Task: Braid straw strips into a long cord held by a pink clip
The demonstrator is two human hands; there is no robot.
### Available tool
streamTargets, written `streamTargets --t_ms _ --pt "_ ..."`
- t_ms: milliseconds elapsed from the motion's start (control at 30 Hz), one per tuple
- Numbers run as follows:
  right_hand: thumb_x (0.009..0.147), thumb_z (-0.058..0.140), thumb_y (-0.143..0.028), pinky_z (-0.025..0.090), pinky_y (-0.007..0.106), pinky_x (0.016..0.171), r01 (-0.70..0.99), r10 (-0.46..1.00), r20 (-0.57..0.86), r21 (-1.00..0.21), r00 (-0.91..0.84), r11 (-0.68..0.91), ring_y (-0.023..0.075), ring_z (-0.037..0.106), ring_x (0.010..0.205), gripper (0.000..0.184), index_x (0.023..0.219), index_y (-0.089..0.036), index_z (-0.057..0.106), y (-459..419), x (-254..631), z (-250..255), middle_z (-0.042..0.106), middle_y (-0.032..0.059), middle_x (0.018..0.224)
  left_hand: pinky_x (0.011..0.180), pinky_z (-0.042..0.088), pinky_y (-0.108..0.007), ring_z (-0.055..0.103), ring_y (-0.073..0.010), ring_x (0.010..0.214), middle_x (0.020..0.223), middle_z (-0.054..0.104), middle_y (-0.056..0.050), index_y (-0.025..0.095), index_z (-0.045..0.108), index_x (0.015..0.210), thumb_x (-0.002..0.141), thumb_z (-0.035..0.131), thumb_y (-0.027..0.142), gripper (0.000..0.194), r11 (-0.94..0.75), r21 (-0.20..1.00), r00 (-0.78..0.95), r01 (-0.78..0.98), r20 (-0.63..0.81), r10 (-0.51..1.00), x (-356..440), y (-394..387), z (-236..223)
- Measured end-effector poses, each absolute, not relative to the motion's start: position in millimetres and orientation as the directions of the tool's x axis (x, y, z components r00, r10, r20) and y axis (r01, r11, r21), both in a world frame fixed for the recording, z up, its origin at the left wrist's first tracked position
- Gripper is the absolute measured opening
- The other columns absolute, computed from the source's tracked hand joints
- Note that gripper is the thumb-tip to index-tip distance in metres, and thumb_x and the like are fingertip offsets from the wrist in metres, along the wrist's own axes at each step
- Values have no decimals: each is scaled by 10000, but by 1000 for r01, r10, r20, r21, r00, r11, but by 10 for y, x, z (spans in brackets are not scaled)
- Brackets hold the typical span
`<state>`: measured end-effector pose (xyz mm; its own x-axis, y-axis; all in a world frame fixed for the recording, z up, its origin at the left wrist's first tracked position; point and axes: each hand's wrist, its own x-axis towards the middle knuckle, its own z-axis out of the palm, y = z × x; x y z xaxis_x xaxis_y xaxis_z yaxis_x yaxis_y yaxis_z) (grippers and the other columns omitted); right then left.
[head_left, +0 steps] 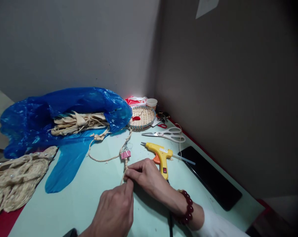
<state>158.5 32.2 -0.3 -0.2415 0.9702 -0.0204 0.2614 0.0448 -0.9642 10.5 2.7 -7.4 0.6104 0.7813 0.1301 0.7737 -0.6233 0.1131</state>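
A thin twisted cord (106, 160) of pale dried husk loops over the table and runs through a pink binder clip (125, 154). Just below the clip, my right hand (150, 179) pinches the cord between thumb and fingertips. My left hand (116, 204) is closed close beside it, nearer the table's front, at the strands coming off the cord's lower end. Its fingertips are mostly hidden behind its own knuckles. To the right of my right hand lies a yellow glue gun (161, 151) with a clear glue stick in its back.
A blue plastic bag (79, 95) holding dried husks (84, 123) lies at the back left. Woven slippers (27, 181) with beads are at the left. Behind the glue gun are scissors (167, 134) and a round woven basket (142, 120). A black phone (210, 179) lies at the right.
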Motion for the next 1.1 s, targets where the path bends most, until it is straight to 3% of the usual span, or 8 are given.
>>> streamTargets --t_ms 67,167,233,333,400,567,867,1100 --pt "753 487 -145 280 191 485 254 972 -65 -967 -225 -6 85 386 523 213 617 -119 649 329 1585 -11 493 -26 515 478 441 -335 679 -244 537 625 686 -62 135 634 874 834 322 26 332 -659 116 648 743 122 752 110 -11 -44" --pt "722 498 -123 245 198 455 283 977 -91 -959 -191 -34 81 364 484 212 604 -114 673 335 1591 -4 468 -33 465 528 433 -306 652 -206 581 656 658 -36 192 619 753 920 355 175 313 -629 296 617 719 144 773 73 35 64" --pt "724 511 -131 234 200 451 290 981 -91 -956 -174 -37 80 348 477 212 602 -114 683 335 1598 9 455 -37 451 612 437 -304 633 -199 662 708 642 -29 207 601 714 928 410 307 304 -479 463 473 746 138 870 32 156 146" --pt "750 514 -145 262 192 466 296 982 -84 -955 -168 -31 82 370 489 226 632 -115 704 335 1606 26 519 -25 485 674 434 -300 608 -193 727 888 655 -49 194 602 914 831 560 385 213 -131 738 239 662 -42 970 -5 395 201" --pt "756 503 -133 296 186 486 299 981 -78 -954 -177 -22 86 416 500 238 646 -117 714 335 1610 33 585 -8 530 516 380 -243 528 -122 528 834 652 -28 178 568 971 770 616 428 325 93 890 332 446 -261 907 -5 514 175" --pt "794 476 -121 350 194 554 398 978 -14 -915 -210 73 108 535 559 281 695 -147 738 303 1608 70 685 26 627 386 144 -186 267 -27 376 676 592 28 152 551 880 748 611 441 324 246 911 446 331 -381 810 -22 584 84" --pt "861 488 -202 237 260 508 767 984 51 -619 -170 165 120 456 500 283 646 -160 667 191 1559 132 654 67 586 439 264 -193 412 -37 352 607 624 14 134 611 680 741 640 380 255 221 902 436 370 -379 816 -85 595 162" --pt "869 490 -205 234 263 511 798 980 37 -574 -197 182 124 490 510 284 632 -163 639 181 1575 141 658 76 608 355 96 -183 150 -47 352 407 246 138 190 534 652 726 587 560 382 293 884 343 365 -421 840 -10 559 50"
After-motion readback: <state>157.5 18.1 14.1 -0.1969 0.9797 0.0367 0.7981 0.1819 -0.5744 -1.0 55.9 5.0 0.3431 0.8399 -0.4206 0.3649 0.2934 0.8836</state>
